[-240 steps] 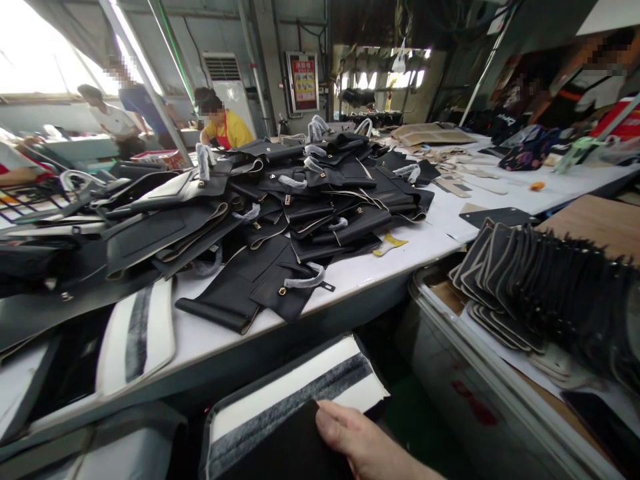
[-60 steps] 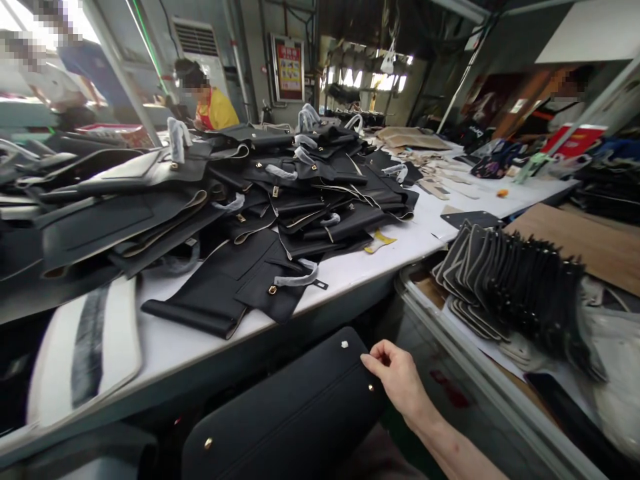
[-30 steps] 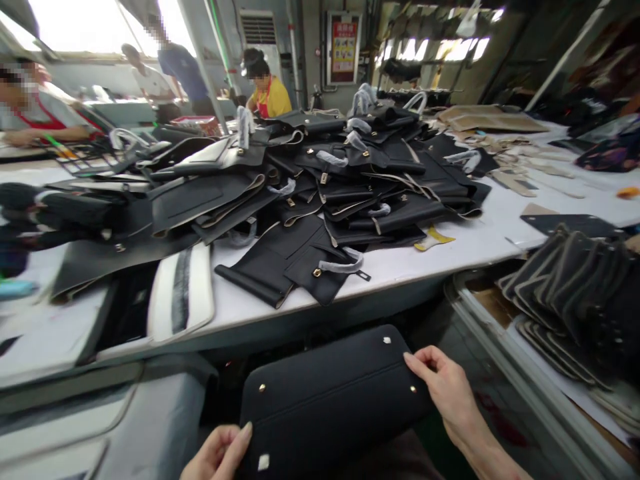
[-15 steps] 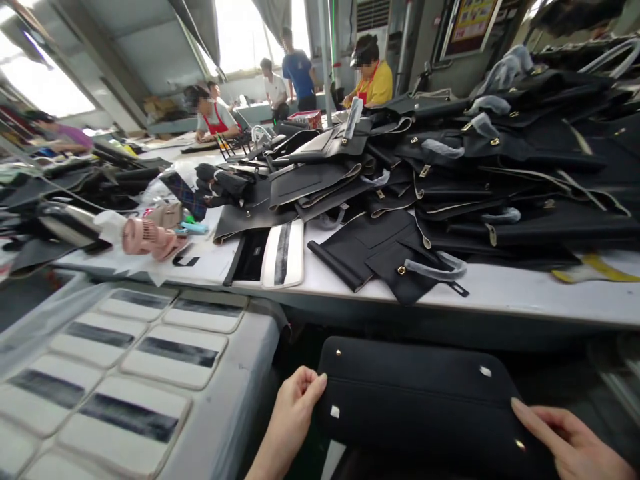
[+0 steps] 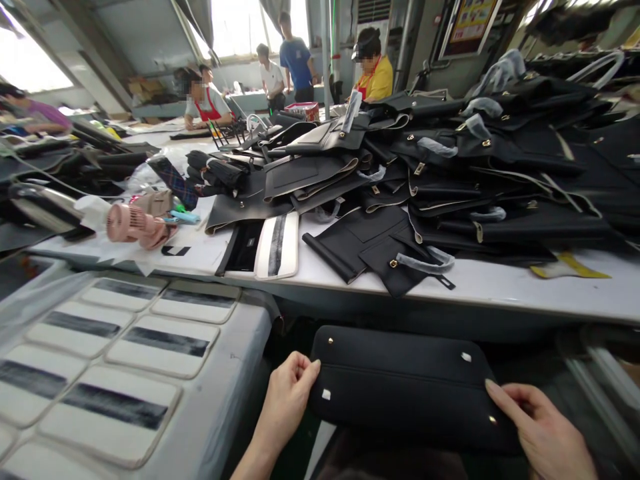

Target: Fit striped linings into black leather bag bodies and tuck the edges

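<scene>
A black bag base panel [image 5: 400, 387] with rounded corners and a stitched line along its length is stretched between my hands. Two small gold studs and two white tabs sit near its corners. My left hand [image 5: 290, 393] pinches its left edge between thumb and fingers. At the opposite end, my right hand [image 5: 540, 420] grips the right edge, thumb on top and fingers curled behind. Several cream panels with dark stripes [image 5: 157, 343] lie in rows on the covered table at my left.
Black bag pieces [image 5: 450, 180] are heaped on the long white table [image 5: 505, 287] ahead. A pink fan [image 5: 135, 225], a cream striped panel [image 5: 277, 245] and a yellow piece [image 5: 575, 265] lie along it. Several people work in the background, one in a yellow top [image 5: 379, 73].
The camera view has shifted slightly. In the picture, the black panel and both hands sit a little higher and more to the left, with both grips kept.
</scene>
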A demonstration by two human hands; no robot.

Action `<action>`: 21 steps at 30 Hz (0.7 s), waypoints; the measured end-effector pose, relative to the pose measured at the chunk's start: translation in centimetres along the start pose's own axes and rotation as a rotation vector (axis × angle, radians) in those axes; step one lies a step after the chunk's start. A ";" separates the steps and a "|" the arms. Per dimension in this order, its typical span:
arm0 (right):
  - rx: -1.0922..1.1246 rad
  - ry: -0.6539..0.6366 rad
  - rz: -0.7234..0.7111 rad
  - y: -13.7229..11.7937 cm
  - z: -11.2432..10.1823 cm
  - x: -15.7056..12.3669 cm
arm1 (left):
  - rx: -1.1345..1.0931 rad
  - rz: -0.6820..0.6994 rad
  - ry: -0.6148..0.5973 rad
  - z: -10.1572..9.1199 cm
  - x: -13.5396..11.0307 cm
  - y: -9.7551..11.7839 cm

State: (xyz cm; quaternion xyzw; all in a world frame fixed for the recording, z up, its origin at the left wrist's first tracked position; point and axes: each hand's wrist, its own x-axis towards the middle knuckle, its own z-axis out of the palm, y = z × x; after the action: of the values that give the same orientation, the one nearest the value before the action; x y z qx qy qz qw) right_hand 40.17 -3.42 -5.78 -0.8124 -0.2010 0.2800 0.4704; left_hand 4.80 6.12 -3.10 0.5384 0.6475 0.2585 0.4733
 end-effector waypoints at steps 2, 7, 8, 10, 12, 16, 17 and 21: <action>0.036 -0.036 0.073 0.4 -0.2 0.4 | 0.019 0.016 0.006 0.0 -0.1 -0.1; 0.102 -0.056 0.143 0.3 -0.2 0.6 | 0.000 0.053 -0.009 0.0 -0.1 -0.7; 0.102 -0.057 0.135 0.2 -0.2 0.5 | -0.011 0.060 -0.019 0.1 0.0 -0.9; 0.092 -0.058 0.111 0.1 -0.2 0.2 | -0.042 0.072 -0.040 0.1 0.2 -1.2; 0.090 -0.068 0.089 0.1 -0.1 0.0 | -0.087 0.071 -0.062 0.1 0.5 -1.5; 0.095 -0.069 0.011 -0.3 0.4 -0.3 | -0.160 0.022 -0.078 0.0 0.5 -1.7; 0.087 -0.061 -0.014 -0.4 0.5 -0.4 | -0.175 0.010 -0.068 0.0 0.3 -1.5; 0.002 0.006 -0.125 -1.4 -0.1 -1.3 | -0.224 -0.114 0.102 1.5 -0.2 0.6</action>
State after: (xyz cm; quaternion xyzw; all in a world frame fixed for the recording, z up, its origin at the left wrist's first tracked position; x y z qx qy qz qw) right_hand 39.11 -3.56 -4.17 -0.7987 -0.2497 0.2478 0.4882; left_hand 6.41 5.83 -3.14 0.4306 0.6675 0.3287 0.5109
